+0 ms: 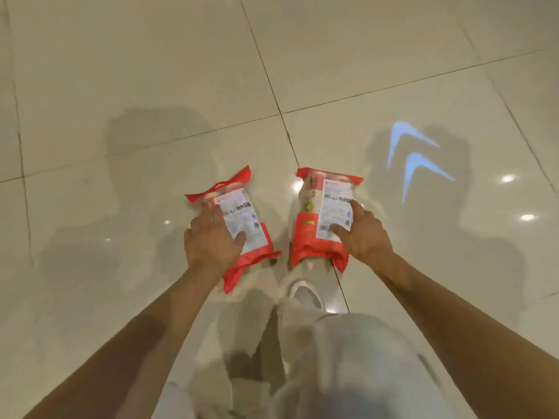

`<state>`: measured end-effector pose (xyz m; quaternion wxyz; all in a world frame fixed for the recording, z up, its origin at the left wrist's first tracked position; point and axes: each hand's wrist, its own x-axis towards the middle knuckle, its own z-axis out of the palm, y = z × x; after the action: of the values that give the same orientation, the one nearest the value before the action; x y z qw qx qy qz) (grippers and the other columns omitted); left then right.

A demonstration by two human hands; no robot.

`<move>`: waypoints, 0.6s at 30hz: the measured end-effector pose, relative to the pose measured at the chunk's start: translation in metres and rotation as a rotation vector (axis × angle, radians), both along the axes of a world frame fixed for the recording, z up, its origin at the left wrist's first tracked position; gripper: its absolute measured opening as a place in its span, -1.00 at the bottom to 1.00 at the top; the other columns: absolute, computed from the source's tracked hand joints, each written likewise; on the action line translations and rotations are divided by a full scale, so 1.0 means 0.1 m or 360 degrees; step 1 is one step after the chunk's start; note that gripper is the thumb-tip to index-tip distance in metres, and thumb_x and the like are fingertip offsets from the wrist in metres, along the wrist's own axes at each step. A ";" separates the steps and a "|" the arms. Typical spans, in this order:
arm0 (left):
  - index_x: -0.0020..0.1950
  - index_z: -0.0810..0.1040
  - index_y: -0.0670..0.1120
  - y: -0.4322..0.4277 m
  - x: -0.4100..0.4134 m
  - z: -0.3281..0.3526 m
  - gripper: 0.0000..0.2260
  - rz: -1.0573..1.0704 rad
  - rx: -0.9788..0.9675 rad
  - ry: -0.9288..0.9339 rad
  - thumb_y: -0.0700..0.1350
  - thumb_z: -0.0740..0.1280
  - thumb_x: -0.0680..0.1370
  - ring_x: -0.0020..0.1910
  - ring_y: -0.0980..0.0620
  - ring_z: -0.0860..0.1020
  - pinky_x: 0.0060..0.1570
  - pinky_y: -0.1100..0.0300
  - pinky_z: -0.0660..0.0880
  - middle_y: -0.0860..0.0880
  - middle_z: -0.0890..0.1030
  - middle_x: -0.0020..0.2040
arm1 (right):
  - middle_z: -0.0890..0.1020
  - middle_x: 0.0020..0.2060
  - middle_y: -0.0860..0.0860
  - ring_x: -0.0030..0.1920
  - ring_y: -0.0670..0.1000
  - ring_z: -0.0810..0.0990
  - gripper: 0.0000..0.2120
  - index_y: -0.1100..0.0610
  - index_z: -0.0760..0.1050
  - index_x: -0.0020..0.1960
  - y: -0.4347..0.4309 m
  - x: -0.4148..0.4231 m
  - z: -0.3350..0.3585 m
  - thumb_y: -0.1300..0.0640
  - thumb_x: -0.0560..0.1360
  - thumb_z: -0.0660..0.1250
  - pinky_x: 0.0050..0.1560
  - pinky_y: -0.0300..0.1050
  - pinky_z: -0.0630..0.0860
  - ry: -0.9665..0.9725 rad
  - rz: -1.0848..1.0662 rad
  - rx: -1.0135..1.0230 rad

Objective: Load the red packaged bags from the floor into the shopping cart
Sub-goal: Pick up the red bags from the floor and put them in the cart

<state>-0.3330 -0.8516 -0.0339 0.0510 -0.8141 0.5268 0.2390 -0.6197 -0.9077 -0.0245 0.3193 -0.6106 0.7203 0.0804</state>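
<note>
Grasping two red bags at once, low over tiled floor (121,71). Left grip (211,240) curls round left bag (242,219): thumb on white label, fingers over bag's left edge. Right grip (366,237) holds right bag (320,207) likewise, thumb on label, fingers past right edge. Bags side by side, apart, just beyond shoe (305,294). Blur hides whether bags clear floor. Shopping cart not in view. Judged step: pick-up, loading not yet done. Next move calls for firm hold, rising, finding cart, lowering both bags in.
</note>
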 end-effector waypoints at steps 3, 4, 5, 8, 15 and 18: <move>0.53 0.22 -0.19 -0.08 0.18 -0.90 -0.01 0.0763 0.0089 0.0495 0.33 0.48 0.30 0.42 -0.26 0.42 0.37 -0.15 0.42 -0.23 0.41 0.46 | 0.58 0.20 0.11 0.17 0.23 0.59 -0.18 0.13 0.19 0.49 -0.19 -0.18 -0.90 -0.25 0.41 0.40 0.14 0.11 0.55 -0.0366 -0.0516 0.0076; 0.47 0.27 -0.22 -0.08 0.23 -1.14 0.00 0.1035 0.0060 0.0674 0.32 0.52 0.24 0.37 -0.26 0.48 0.34 -0.15 0.47 -0.24 0.46 0.42 | 0.57 0.20 0.06 0.15 0.18 0.61 -0.18 0.14 0.20 0.48 -0.22 -0.26 -1.18 -0.20 0.41 0.46 0.11 0.07 0.57 -0.0501 -0.0647 0.0097; 0.41 0.34 -0.24 -0.05 0.28 -1.36 -0.04 0.1240 0.0036 0.0811 0.28 0.56 0.22 0.29 -0.25 0.56 0.28 -0.14 0.53 -0.23 0.53 0.36 | 0.59 0.21 0.04 0.13 0.13 0.65 -0.17 0.13 0.24 0.46 -0.24 -0.29 -1.37 -0.20 0.37 0.52 0.09 0.08 0.61 -0.0625 -0.0758 0.0109; 0.26 0.56 -0.15 0.00 0.32 -1.77 -0.14 0.1416 -0.0058 0.1131 0.30 0.65 0.13 0.02 -0.11 0.72 0.09 -0.08 0.66 -0.10 0.72 0.15 | 0.71 0.09 0.05 -0.02 0.07 0.74 -0.41 0.08 0.46 0.29 -0.28 -0.27 -1.67 -0.07 0.35 0.58 0.00 0.08 0.68 -0.0936 -0.0945 0.0059; 0.16 0.55 -0.08 0.05 0.37 -1.40 -0.11 0.1581 -0.0256 0.1335 0.27 0.71 -0.04 -0.15 -0.10 0.75 -0.10 -0.12 0.70 -0.10 0.75 0.01 | 0.70 0.01 0.00 -0.07 0.07 0.73 -0.28 0.06 0.38 0.30 -0.30 -0.02 -0.95 -0.02 0.24 0.61 0.01 0.13 0.67 -0.0958 -0.1014 -0.0011; 0.11 0.45 -0.01 0.12 0.33 0.02 -0.32 0.1557 -0.0437 0.1266 0.11 0.69 0.13 -0.12 -0.08 0.74 -0.09 -0.10 0.69 -0.05 0.72 0.02 | 0.66 0.01 -0.04 -0.09 0.01 0.71 -0.31 0.04 0.32 0.34 -0.30 0.13 0.07 0.07 0.33 0.60 -0.03 0.03 0.65 -0.0991 -0.0814 -0.0112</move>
<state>-0.2996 -0.8391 -0.0315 -0.3677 -0.8084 0.0994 0.4487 -0.6062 -0.9377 -0.0172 0.5107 -0.4176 0.7201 -0.2151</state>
